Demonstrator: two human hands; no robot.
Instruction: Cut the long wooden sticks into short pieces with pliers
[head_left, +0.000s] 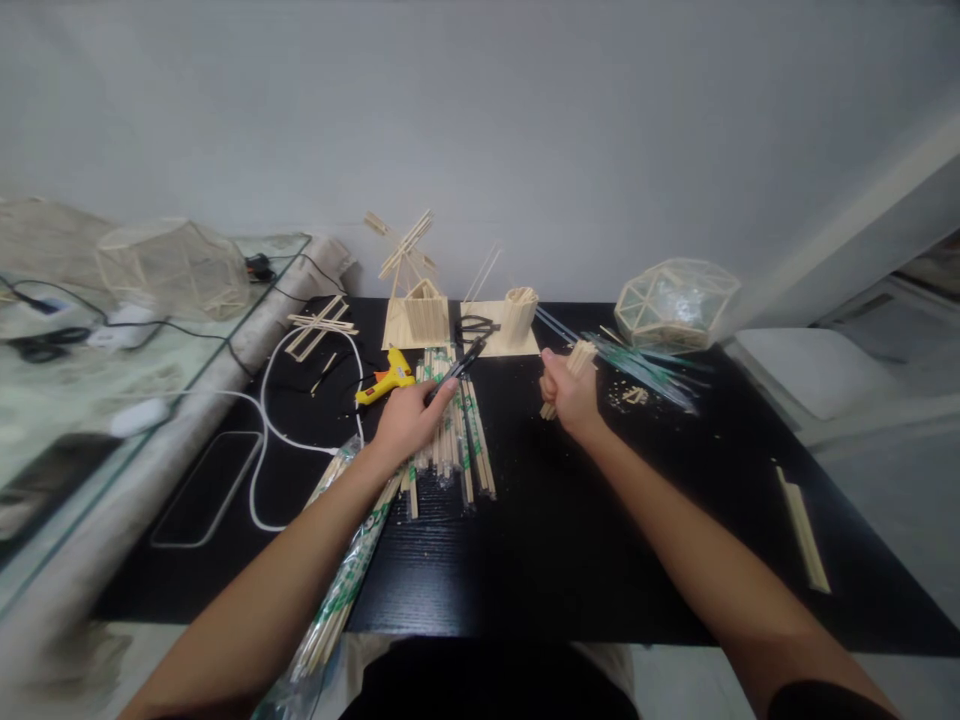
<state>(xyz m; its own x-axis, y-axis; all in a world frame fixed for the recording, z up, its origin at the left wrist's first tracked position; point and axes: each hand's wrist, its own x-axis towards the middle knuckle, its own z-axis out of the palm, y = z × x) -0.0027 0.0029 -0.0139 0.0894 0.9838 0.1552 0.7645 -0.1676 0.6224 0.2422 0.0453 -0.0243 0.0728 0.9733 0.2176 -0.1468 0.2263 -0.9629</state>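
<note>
My left hand is closed on a slim black hand tool that points away to the right; its exact kind is hard to make out. Beneath and beside it lie wooden chopsticks in clear and green wrappers. A yellow hot glue gun rests just left of that hand. My right hand is wrapped round a bundle of short wooden sticks, held upright and slightly tilted over the black table. Behind the hands, a stick-built windmill and a round stick cup stand on thin wooden boards.
Black-handled scissors lie on the right board. Empty wrappers, wood scraps and a faceted stick frame are to the right. At left are crossed sticks, a white cable and a phone-like slab.
</note>
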